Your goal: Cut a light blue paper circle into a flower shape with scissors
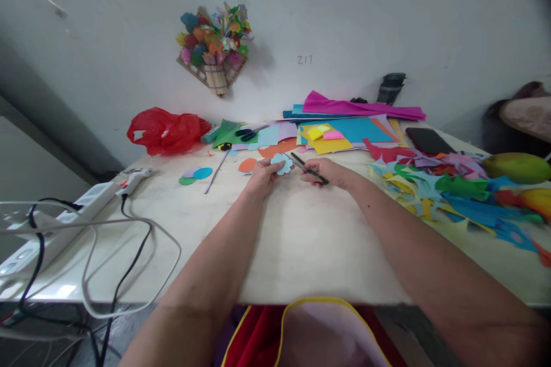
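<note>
My left hand (266, 176) pinches a light blue paper flower (282, 164) with a scalloped edge, held just over the table. In my right hand (327, 173) is a pair of dark-handled scissors (310, 171), its blades pointing left toward the flower's right edge. Whether the blades touch the paper I cannot tell. Just behind my left hand lies an orange paper circle (247, 166). Farther left are a blue paper circle (202, 173) and a green one (187, 181), overlapping with a lilac one.
Coloured paper sheets (361, 129) and a second pair of scissors (249, 133) lie at the back. Paper scraps (465, 189), a phone (428, 141) and a mango (516, 167) are on the right. A red plastic bag (166, 131), power strip (64, 223) and loose cables are on the left.
</note>
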